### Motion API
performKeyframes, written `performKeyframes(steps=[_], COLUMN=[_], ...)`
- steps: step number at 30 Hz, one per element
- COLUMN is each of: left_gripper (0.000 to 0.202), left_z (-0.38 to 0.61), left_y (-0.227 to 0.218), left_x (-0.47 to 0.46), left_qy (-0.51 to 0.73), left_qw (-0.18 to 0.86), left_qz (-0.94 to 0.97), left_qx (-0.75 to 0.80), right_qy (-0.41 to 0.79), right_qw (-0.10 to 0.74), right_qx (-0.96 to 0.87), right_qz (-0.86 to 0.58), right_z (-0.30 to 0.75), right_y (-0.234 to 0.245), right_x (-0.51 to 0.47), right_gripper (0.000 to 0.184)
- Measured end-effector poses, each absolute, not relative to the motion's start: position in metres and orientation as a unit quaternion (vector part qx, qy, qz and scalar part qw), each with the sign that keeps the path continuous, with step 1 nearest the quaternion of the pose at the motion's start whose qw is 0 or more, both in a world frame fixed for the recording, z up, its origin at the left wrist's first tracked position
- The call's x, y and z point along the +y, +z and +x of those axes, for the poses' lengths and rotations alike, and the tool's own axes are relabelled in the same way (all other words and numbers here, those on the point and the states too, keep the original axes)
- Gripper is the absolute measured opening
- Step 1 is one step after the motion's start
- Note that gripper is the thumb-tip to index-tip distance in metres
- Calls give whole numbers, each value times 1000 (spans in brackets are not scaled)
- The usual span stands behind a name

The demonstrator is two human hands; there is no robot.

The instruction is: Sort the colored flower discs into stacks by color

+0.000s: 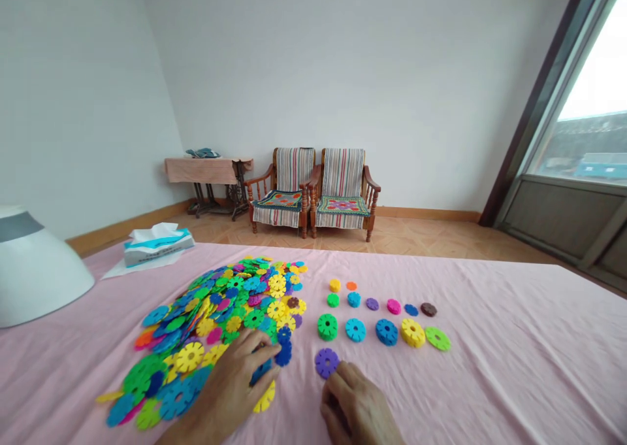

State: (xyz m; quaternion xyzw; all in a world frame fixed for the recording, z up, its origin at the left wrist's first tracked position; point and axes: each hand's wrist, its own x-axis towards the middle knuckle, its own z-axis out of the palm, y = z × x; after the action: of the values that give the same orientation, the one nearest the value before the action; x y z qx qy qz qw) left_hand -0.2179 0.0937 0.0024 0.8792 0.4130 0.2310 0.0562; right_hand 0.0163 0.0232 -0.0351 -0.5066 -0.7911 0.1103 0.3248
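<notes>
A large heap of notched plastic discs [230, 301] in many colours lies left of centre. My left hand [235, 376] reaches over its near right edge, fingers bent but apart. Its fingertips are at a dark blue disc [284, 353], and another blue disc shows between thumb and fingers. Below the thumb lies a yellow disc [265, 398]. My right hand [357, 402] rests on the cloth with its fingers curled in. Its knuckles meet the edge of a large purple disc [326, 363] lying flat; whatever the fingers hold is hidden.
Beyond my right hand, a row of large discs holds a green stack [327, 327], a yellow stack [413, 332] and others. Smaller discs, including a brown one [429, 309], lie behind. A tissue box [157, 247] and a white rounded object [39, 275] stand left on the pink cloth [504, 360].
</notes>
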Motion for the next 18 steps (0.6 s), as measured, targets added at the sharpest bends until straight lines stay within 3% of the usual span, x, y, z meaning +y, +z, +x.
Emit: performKeyframes(steps=[4,8,13,18], left_gripper=[26,29,47,64], left_z=[-217,-223,-231,-234], left_y=[3,0,-6,-17], left_x=[91,97,102,97], left_qy=[278,300,206,109], left_qw=[94,46,-56,-70], left_qz=[872,853,861,880], left_qx=[392,424,462,457], right_qy=[108,117,118,118], right_qw=[322,333,339,335], right_qx=[-790,-786,-787,-789], right_qz=[-511,-507,-501,-502], right_z=[17,17,17,17], right_y=[-36,-35,-34,-35], right_x=[23,21,20,20], right_gripper=[18,17,16,16])
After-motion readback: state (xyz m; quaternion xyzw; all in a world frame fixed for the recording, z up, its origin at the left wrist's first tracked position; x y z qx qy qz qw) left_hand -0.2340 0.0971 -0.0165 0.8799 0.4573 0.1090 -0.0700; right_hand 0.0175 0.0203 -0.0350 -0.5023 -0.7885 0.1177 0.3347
